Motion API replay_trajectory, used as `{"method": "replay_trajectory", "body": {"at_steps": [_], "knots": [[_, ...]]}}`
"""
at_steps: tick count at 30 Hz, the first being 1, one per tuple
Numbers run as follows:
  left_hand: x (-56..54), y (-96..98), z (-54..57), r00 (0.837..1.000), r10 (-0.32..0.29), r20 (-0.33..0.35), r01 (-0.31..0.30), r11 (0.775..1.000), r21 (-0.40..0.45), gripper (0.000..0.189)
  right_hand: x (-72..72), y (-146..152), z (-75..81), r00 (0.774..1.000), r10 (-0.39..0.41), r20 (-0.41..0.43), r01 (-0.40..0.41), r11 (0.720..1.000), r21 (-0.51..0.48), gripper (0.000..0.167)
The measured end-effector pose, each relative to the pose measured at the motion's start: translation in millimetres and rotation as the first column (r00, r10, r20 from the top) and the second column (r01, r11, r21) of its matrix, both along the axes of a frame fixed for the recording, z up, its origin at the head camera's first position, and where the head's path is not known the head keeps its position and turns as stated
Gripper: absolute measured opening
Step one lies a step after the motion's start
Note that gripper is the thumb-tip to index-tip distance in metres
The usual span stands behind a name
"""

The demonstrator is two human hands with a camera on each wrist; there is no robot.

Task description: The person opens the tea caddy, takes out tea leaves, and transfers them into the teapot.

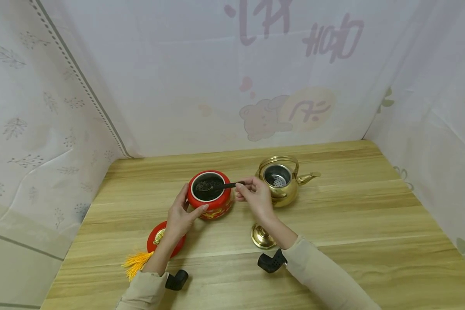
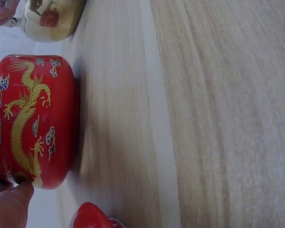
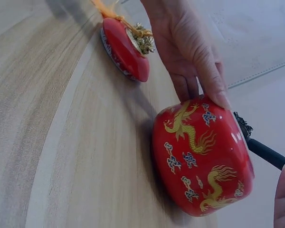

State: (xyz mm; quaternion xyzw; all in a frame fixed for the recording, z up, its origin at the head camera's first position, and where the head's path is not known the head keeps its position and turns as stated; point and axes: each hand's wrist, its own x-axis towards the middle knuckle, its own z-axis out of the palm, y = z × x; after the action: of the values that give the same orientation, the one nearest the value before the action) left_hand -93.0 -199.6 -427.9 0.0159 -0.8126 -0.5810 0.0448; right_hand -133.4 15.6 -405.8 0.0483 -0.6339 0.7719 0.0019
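Observation:
A red jar (image 1: 218,212) with gold dragons and a white rim stands on the table, its mouth showing dark, dry contents like tea leaves. My left hand (image 1: 181,218) holds it from the left, thumb on the near side; in the left wrist view the left hand (image 2: 12,206) shows only in part. Between thumb and fingers, my right hand (image 1: 258,200) pinches the black handle of a spoon (image 1: 229,185). The spoon's head is over the jar's mouth. In the right wrist view, a dark clump (image 3: 242,125) shows at the rim beside the spoon handle (image 3: 268,154).
A gold teapot (image 1: 286,197) with its strainer uncovered stands just right of my right hand, spout rightward. Its gold lid (image 1: 260,237) lies nearer me. The red jar lid (image 1: 152,241), with a yellow tassel (image 1: 137,263), lies partly under my left forearm.

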Motion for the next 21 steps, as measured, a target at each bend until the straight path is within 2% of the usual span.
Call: {"method": "replay_trajectory", "body": {"at_steps": [7, 11, 15, 17, 21], "knots": [[1.4, 1.0, 4.2, 1.000, -0.005, 0.031, 0.005, 1.000, 0.008, 0.090, 7.1, 12, 6.4, 1.000, 0.000, 0.000, 0.000, 1.000, -0.022, 0.024], [2.3, 2.0, 9.3, 0.998, -0.007, 0.058, 0.007, 1.000, 0.011, 0.090, 12.4, 21, 13.0, 1.000, -0.007, -0.005, 0.007, 1.000, -0.014, 0.020], [2.9, 2.0, 7.9, 0.999, -0.004, 0.034, 0.006, 0.999, -0.036, 0.090, 18.2, 32, 18.4, 1.000, -0.006, -0.006, 0.006, 1.000, -0.020, 0.017], [5.7, 4.5, 14.7, 1.000, -0.003, 0.022, 0.004, 0.999, -0.050, 0.089, 20.8, 38, 20.5, 1.000, -0.005, -0.011, 0.005, 1.000, -0.028, 0.017], [6.4, 5.0, 17.1, 1.000, 0.016, 0.002, -0.015, 0.997, -0.080, 0.089, 24.9, 51, 23.0, 0.999, -0.032, -0.034, 0.031, 0.999, -0.023, 0.016]]}}
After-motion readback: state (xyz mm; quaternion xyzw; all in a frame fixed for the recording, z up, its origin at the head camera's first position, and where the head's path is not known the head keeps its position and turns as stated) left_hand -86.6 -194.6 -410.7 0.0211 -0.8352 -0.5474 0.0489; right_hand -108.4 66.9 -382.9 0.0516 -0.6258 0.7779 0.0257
